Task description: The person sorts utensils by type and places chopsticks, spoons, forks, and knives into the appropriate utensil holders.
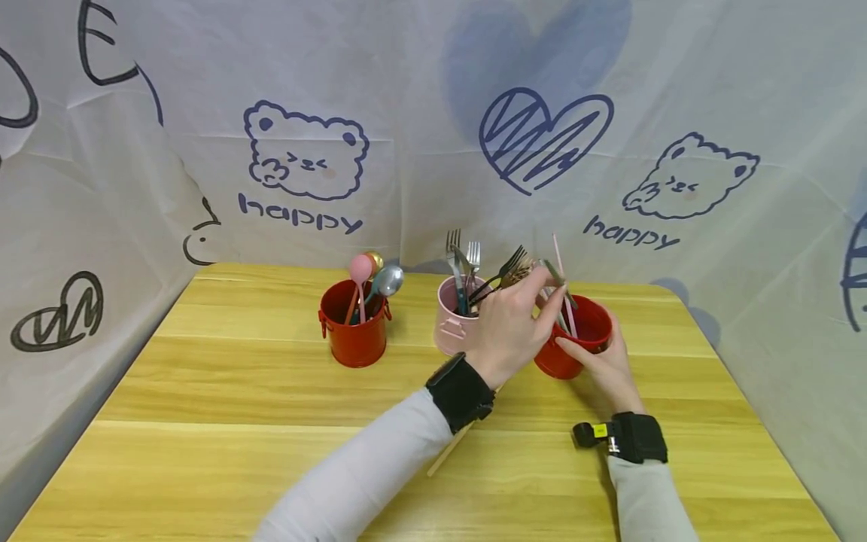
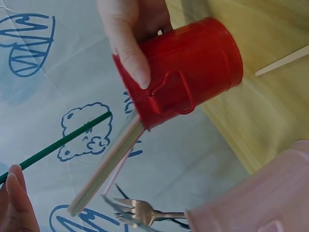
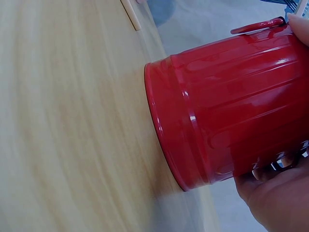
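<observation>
My left hand pinches a dark green chopstick-like stick between thumb and fingertips, beside the mouth of a red bucket. In the left wrist view the stick's lower end shows apart from the bucket. My right hand grips that bucket, its thumb over the rim and its other fingers round the far side. Pale pink and light green chopsticks jut out of the bucket. The bucket's bottom is close to the table in the right wrist view; whether it touches cannot be told.
A pink bucket with several forks stands left of the red one. Farther left is another red bucket holding spoons. A pale wooden stick lies on the table, partly under my left forearm. A drawn-on white cloth hangs behind.
</observation>
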Motion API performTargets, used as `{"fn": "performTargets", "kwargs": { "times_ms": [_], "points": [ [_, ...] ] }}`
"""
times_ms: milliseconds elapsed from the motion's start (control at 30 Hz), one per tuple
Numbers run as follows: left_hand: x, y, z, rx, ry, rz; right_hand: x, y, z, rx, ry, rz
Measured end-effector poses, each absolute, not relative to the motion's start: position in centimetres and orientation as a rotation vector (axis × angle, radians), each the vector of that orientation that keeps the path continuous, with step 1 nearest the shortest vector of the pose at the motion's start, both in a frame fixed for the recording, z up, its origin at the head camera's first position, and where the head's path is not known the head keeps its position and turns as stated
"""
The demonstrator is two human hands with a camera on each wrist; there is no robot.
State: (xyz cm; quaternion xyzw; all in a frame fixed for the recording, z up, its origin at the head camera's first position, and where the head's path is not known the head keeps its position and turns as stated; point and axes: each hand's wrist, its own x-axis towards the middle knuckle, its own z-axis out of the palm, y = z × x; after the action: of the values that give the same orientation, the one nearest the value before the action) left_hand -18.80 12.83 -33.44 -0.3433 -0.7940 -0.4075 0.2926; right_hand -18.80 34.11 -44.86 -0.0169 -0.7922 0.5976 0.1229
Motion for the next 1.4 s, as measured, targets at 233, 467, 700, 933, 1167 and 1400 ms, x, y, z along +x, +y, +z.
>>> {"fn": "performTargets", "kwargs": {
  "times_ms": [233,467,700,933,1167,1400],
  "points": [
    [-18.9,13.0,-34.3,-0.9,-2.172,-1.031,-18.8,34.1,-44.8,-0.062,-2.299,1.739],
    [-19.2,13.1,-35.0,-0.91,-2.246,-0.982,-18.8,34.2,-44.9,-0.047,-2.297,1.75],
    [-19.2,13.1,-35.4,-0.889,-2.334,-0.91,-18.9,34.2,-45.1,-0.027,-2.294,1.741],
    [-19.2,13.1,-36.2,-0.865,-2.467,-0.793,-18.9,34.1,-45.1,-0.035,-2.276,1.758],
    [-19.0,12.8,-37.3,-0.894,-2.544,-0.756,-18.9,34.2,-45.2,-0.022,-2.269,1.756],
    [-19.1,12.2,-38.6,-0.928,-2.585,-0.715,-19.0,34.1,-45.1,-0.015,-2.251,1.772]
  ]
}}
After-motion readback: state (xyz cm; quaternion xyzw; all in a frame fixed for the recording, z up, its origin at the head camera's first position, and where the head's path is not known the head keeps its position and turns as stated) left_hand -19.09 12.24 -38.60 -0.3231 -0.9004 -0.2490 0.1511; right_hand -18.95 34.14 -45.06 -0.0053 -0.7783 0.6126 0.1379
